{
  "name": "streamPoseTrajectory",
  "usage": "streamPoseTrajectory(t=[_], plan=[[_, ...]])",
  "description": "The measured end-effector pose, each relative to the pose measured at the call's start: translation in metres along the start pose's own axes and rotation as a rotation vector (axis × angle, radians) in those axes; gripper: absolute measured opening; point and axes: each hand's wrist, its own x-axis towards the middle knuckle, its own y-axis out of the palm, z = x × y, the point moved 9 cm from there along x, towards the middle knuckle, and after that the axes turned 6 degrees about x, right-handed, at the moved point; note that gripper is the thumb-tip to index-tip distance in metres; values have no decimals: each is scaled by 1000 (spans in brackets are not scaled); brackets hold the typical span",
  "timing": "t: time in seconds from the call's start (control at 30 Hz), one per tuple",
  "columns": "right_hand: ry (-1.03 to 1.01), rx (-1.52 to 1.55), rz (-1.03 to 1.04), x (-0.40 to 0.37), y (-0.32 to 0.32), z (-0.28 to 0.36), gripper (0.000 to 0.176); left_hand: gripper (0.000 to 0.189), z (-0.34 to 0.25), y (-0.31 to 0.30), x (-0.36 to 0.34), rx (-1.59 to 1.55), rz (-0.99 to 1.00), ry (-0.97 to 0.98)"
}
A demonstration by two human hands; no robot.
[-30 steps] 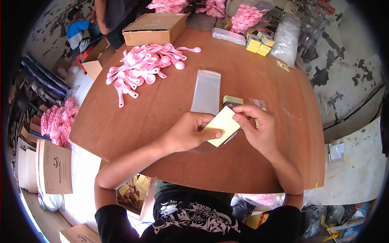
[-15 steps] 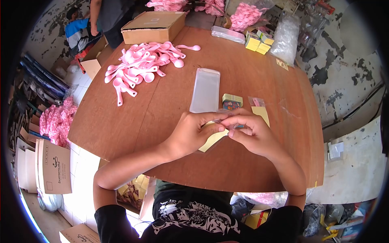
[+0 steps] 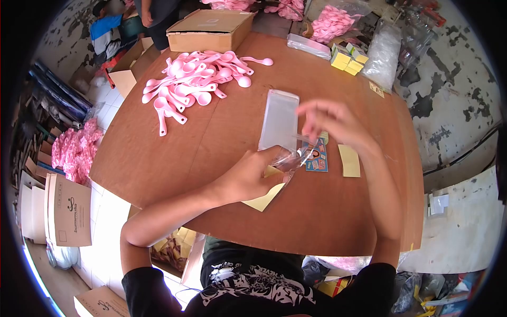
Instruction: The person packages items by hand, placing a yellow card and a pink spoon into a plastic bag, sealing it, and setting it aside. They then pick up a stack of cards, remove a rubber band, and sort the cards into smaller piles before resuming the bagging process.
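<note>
Over the near part of the reddish-brown wooden desk (image 3: 227, 148), in the head view, the person's left hand (image 3: 251, 177) is closed on a pale yellow rectangular card (image 3: 262, 199) and a crumpled, glossy clear plastic sleeve (image 3: 294, 158); whether the card sits inside the sleeve, I cannot tell. The right hand (image 3: 338, 124) is raised just beyond, partly open, its fingers loosely curled and slightly blurred, with nothing visible in its grasp. Its fingertips are near the right edge of a flat stack of clear plastic bags (image 3: 279, 119); touching or apart, I cannot tell. Below the right hand lies a blue printed card (image 3: 319, 162), and to its right another pale yellow card (image 3: 350, 161) lies flat on the wood.

Farther off, toward the left, a loose heap of pink plastic spoons (image 3: 193, 79) is spread before a closed brown cardboard box (image 3: 211, 29). Near the far right edge, small yellow-sided blocks (image 3: 346, 61) stand between a flat clear plastic pack (image 3: 309, 46) and a bulky transparent plastic bundle (image 3: 383, 61).

Beyond the far left corner are 2 other people: 1 in a blue, white and dark top (image 3: 107, 34), 1 standing in dark clothes (image 3: 163, 18). Below the near edge, an open cardboard carton (image 3: 193, 259) holds yellow pieces (image 3: 182, 240).
</note>
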Motion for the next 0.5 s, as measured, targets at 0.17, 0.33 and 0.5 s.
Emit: streamPoseTrajectory(t=[0.17,0.33,0.5], plan=[[-283,-597,-300,139,-55,-37,23,35,11,6,-1,-30,165,-137],[-578,-911,-338,242,-27,-53,32,37,14,-5,-2,-53,118,-82],[-397,-939,-247,317,-28,-73,31,35,16,-12,-3,-151,132,-169]])
